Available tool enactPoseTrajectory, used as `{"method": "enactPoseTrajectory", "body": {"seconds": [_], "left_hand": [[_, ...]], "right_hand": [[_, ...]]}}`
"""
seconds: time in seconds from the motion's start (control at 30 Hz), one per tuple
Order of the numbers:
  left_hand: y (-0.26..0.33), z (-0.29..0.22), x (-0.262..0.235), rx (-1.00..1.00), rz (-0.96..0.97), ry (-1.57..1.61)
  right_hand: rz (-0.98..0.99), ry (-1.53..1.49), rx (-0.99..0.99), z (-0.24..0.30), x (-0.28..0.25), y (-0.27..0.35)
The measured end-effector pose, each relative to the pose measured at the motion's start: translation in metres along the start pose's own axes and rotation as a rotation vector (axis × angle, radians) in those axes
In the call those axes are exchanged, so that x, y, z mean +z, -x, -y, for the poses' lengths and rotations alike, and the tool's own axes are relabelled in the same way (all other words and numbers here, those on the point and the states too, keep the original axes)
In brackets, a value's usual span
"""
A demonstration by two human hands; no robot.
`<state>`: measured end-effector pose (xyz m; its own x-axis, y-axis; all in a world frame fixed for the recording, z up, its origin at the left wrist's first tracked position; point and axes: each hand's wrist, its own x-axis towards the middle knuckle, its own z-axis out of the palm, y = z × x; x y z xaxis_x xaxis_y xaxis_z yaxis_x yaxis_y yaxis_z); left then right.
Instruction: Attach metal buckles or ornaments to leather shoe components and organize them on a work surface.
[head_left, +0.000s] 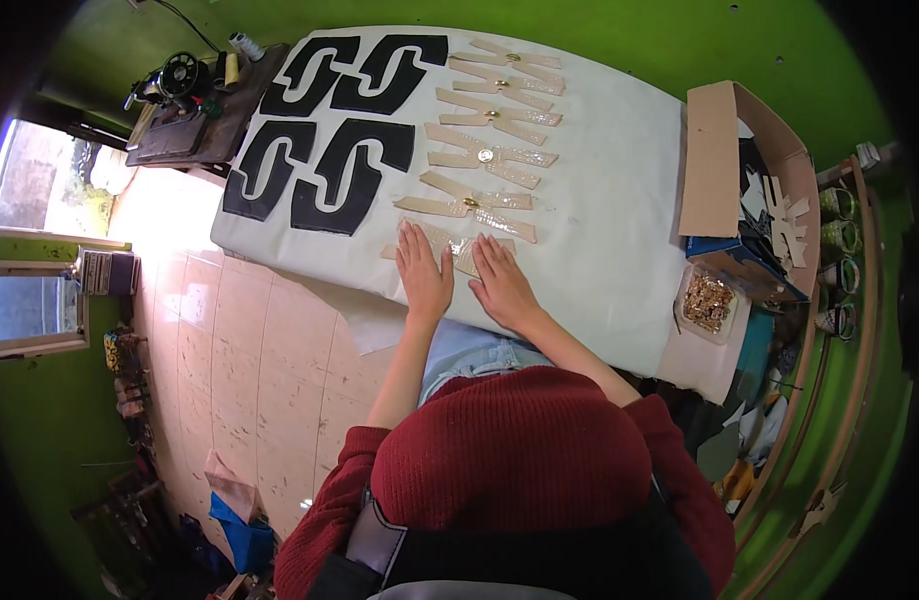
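Both hands rest at the near edge of a white-covered table, over a beige strap piece (464, 262) with a small shiny ornament in its middle. My left hand (425, 280) lies flat with its fingers stretched across the left part of this piece. On the right part, the fingertips of my right hand (505, 287) press down, also straight and flat. The fingers partly hide the straps. Beyond them runs a column of several similar crossed beige straps (430, 207) with ornaments, mostly gold-coloured. To their left lie several black cut-out pieces (315, 205) with curved slots.
A sewing machine (180, 80) stands on a wooden stand at the far left, with thread spools beside it. On the table's right sit an open cardboard box (710, 160) of scraps and a clear tub (708, 303) of gold-coloured fittings. Shoes (840, 240) hang on a wall rack.
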<state>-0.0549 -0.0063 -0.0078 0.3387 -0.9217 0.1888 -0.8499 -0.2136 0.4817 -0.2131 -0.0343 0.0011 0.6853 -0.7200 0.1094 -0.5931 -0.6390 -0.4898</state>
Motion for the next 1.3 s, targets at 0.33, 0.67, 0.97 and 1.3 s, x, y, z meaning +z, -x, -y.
{"method": "enactPoseTrajectory", "body": {"seconds": [0.33, 0.67, 0.97, 1.3], "left_hand": [[0.005, -0.001, 0.013, -0.030, 0.071, -0.187], [0.000, 0.006, 0.008, -0.040, 0.128, -0.124], [0.009, 0.002, 0.010, -0.051, 0.115, -0.075], [0.006, -0.018, 0.000, 0.016, -0.123, -0.083]], "right_hand": [[0.121, 0.095, 0.059, 0.006, -0.004, 0.005], [0.161, -0.091, 0.087, 0.000, -0.008, -0.009], [-0.179, -0.201, -0.008, -0.008, -0.013, 0.013], [-0.472, -0.499, 0.363, -0.022, -0.092, 0.062]]}}
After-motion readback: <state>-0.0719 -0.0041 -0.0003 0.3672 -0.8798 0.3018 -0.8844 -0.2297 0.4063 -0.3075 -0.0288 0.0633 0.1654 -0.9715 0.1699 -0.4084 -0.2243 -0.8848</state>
